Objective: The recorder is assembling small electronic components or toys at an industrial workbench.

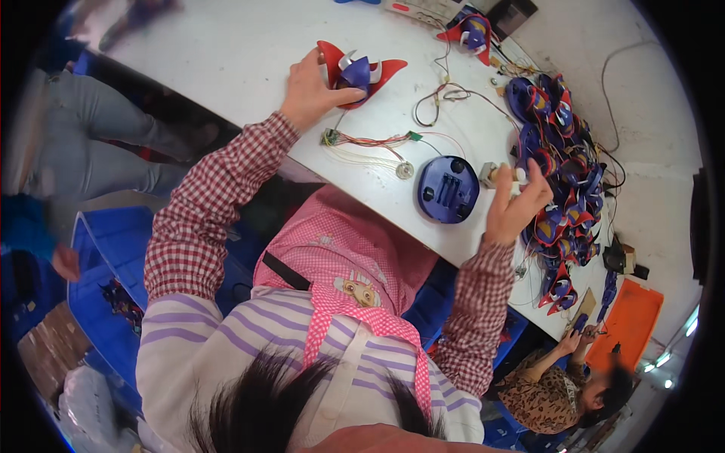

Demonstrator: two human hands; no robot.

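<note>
My left hand (306, 90) grips a toy piece (358, 73) with a dark blue body, silver horns and red wing-like sides, close to the table's near edge. On the right, my right hand (519, 208) has its thumb and fingers curled about something small and whitish, too small to make out. A small grey block (489, 175) shows right beside that thumb. Between my hands lies a round blue base (448, 190) with battery slots facing up. Left of it, a green circuit board (330, 137) trails coloured wires to a small round disc (405, 171).
Many similar red-and-blue toy pieces (559, 143) are heaped along the table's right side, with loose wires. Another toy piece (474, 36) sits at the far edge by a white device (427, 9). A co-worker (551, 392) works at lower right, near an orange bin (625, 321); another person (106, 128) stands left.
</note>
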